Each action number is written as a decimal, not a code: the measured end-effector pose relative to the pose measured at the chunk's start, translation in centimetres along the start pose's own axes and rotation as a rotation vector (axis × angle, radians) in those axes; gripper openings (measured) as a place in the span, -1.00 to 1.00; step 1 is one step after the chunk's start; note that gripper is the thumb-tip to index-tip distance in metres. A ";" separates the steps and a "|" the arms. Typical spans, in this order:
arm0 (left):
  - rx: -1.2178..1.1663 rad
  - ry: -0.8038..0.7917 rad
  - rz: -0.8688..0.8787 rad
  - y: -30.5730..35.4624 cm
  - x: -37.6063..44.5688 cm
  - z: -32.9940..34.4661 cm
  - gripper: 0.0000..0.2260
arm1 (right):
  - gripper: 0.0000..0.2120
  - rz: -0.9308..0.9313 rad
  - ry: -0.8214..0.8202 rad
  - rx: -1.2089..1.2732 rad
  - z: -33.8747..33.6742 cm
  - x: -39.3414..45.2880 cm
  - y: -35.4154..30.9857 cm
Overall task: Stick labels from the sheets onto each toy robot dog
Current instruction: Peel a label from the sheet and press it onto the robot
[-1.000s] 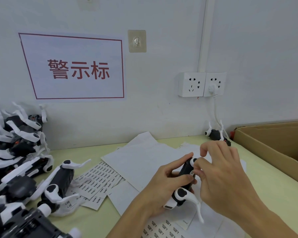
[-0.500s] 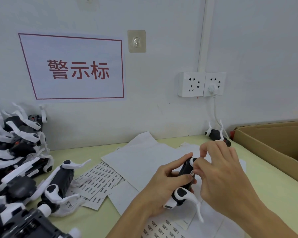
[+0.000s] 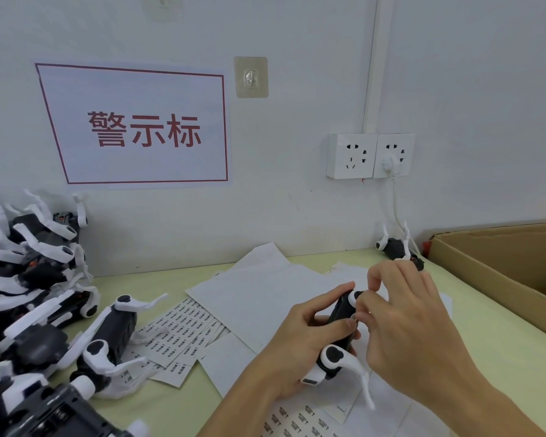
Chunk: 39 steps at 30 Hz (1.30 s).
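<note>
Toy robot dog (image 3: 338,323), black plastic body with white jointed legs, held above the pale green tabletop (image 3: 501,342) at about 5 o'clock in the head view. Left hand (image 3: 300,348) curls round the body from below, thumb across its flank. Right hand (image 3: 404,329) pinches at the dog's side with thumb and forefinger (the small label itself is too small to make out). To seat the label well, the left grip should stay firm while the right fingertip presses flat from one edge across, avoiding creases. White label sheets with rows of black print (image 3: 183,329) lie at 8 o'clock; unlabelled dogs (image 3: 29,279) heap at 9 o'clock.
</note>
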<state>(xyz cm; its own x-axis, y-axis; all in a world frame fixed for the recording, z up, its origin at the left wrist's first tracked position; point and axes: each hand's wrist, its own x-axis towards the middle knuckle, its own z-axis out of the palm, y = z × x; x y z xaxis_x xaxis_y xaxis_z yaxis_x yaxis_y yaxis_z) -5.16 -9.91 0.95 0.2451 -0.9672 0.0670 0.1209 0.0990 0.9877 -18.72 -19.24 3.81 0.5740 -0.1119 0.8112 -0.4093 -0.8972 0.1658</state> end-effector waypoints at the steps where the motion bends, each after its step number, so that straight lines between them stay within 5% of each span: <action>1: 0.001 0.003 0.000 0.0 0.0 0.0 -0.56 | -0.76 -0.001 0.005 -0.001 0.0 0.0 0.0; 39: 0.059 0.025 0.020 0.6 -0.3 0.5 -0.59 | -0.84 0.207 0.018 -0.047 -0.7 -0.1 -1.2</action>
<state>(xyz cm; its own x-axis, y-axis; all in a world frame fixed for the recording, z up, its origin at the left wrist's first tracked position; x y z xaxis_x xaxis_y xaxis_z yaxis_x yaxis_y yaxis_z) -5.61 -9.66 1.55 0.2709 -0.9590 0.0836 0.0589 0.1032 0.9929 -18.80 -17.90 3.87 0.4614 -0.2840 0.8405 -0.5501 -0.8348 0.0199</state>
